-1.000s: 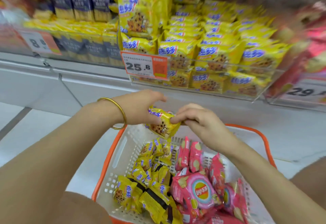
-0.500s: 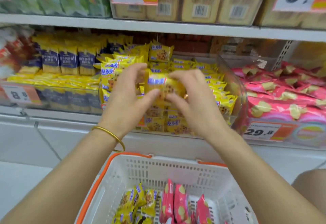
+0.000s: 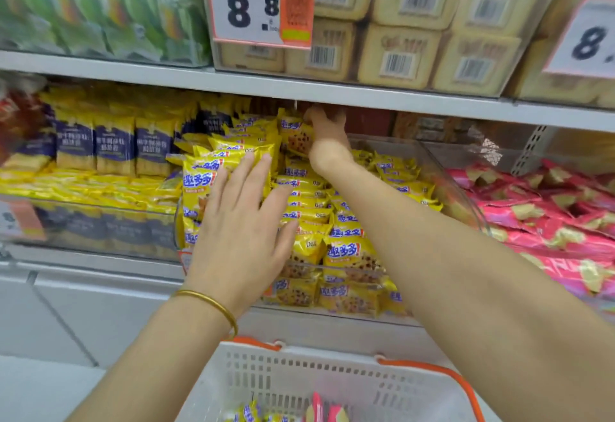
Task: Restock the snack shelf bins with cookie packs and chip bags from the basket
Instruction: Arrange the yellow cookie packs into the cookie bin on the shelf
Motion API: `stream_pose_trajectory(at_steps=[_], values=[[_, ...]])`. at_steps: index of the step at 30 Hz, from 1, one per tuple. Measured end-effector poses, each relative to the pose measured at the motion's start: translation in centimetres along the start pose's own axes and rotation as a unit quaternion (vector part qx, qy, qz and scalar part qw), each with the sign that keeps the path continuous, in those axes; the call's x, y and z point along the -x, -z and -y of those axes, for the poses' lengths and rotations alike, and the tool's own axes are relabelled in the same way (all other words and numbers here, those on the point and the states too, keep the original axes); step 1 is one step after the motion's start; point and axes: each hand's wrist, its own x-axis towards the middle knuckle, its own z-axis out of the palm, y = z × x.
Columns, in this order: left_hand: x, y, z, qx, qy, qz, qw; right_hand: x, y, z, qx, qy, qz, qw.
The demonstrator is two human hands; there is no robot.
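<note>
Left hand [image 3: 239, 222] lies flat on the stacked packs [image 3: 346, 252] at the near end of the clear bin [image 3: 466, 202], fingers straight and a bit spread. Right hand [image 3: 324, 132] is way at the far end, fingers gripping a cookie pack [image 3: 296, 138] upright. Basket [image 3: 332, 378] sits nearest.

Right hand [image 3: 324, 132] grips a yellow cookie pack [image 3: 297, 138] at the clear bin's [image 3: 449, 182] far end; left hand [image 3: 243, 222] lies flat on nearer packs [image 3: 346, 250]; basket [image 3: 332, 360] nearest
</note>
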Motion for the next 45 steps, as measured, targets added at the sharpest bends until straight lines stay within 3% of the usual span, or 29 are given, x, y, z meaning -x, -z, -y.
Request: stream_pose_trajectory(at_steps=[2,9,14,18,21,24,26,28,31,33,37,41,45], values=[[0.0,0.1,-0.1,0.006,0.001,-0.003,1.000,-0.2,-0.4,0.1,0.062,-0.013,-0.008,0.998],[0.0,-0.1,-0.1,-0.003,-0.005,-0.004,1.000,0.3,-1.0,0.7,0.111,-0.044,0.005,0.993],[0.2,-0.1,0.4,-0.002,-0.019,0.006,1.000,1.3,0.0,0.3,0.136,-0.022,0.048,0.989],[0.8,0.9,0.8,0.021,-0.060,-0.005,0.998,3.6,2.5,1.0,0.151,0.004,0.025,0.988],[2.1,2.4,0.3,0.036,-0.089,-0.045,0.994,8.2,5.2,1.3,0.105,0.081,-0.012,0.991],[4.5,4.2,-0.5,0.021,-0.103,-0.048,0.993,15.8,6.7,1.2,-0.020,0.150,-0.003,0.988],[6.6,4.3,-0.7,0.016,-0.110,0.023,0.994,20.9,4.9,0.3,-0.057,0.177,0.044,0.982],[9.0,3.4,-0.3,0.014,-0.123,0.124,0.985,25.2,0.5,-1.5,-0.025,0.145,0.160,0.976],[12.5,1.7,0.9,-0.019,-0.148,0.235,0.961,29.9,-8.4,-5.6,0.034,0.071,0.373,0.924],[14.0,1.2,1.6,-0.035,-0.150,0.284,0.946,32.0,-13.5,-8.1,0.044,0.039,0.447,0.893],[15.0,0.6,2.9,-0.038,-0.127,0.375,0.917,34.9,-19.9,-9.1,0.042,-0.035,0.543,0.838],[14.4,0.2,3.0,-0.040,-0.104,0.385,0.916,37.5,-23.7,-9.5,0.079,-0.082,0.600,0.792],[13.7,-0.5,3.2,-0.078,-0.104,0.435,0.891,38.6,-25.7,-10.0,0.091,-0.125,0.591,0.792]])
